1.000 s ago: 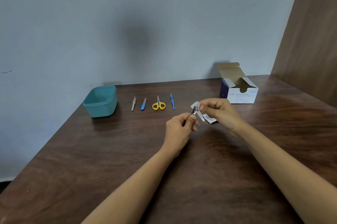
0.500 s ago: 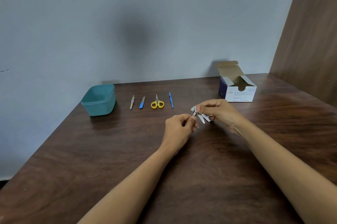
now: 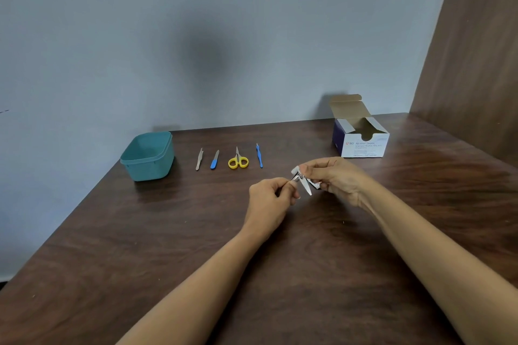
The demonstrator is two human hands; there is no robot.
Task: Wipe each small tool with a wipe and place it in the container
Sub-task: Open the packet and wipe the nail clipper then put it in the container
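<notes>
A dark wooden tabletop point(image 3: 168, 246) is seen set against a grey wall, with the work gathered toward its far half. At the far right an open cardboard box of alcohol swabs point(image 3: 361, 145) is stood with its lid flap raised; what is left inside cannot be made out. At the far left a teal plastic container point(image 3: 148, 169) is placed, lidless, and nothing is seen in the part of its interior that shows, so it is judged that no cleaned tool has been deposited yet. Above the middle of the tabletop the left hand point(image 3: 269, 201) is curled, with one end of a small shiny metal tool point(image 3: 296, 176), possibly a nail clipper, pinched at its fingertips, while the right hand point(image 3: 336, 179) is closed on a white wipe point(image 3: 307, 189) pressed against the tool's other end. Between container and hands, four tools are laid out in a row, well apart from one another: yellow-handled scissors point(image 3: 238, 161), a slim blue-handled tool point(image 3: 259, 156), a blue file point(image 3: 214, 160) and a plain metal tool point(image 3: 199, 159). The held tool is judged light, rigid and slippery once wetted, and is best gripped by its flat sides, away from any cutting edge. The wipe is judged soft, thin and easily torn, and is best folded around the metal.
</notes>
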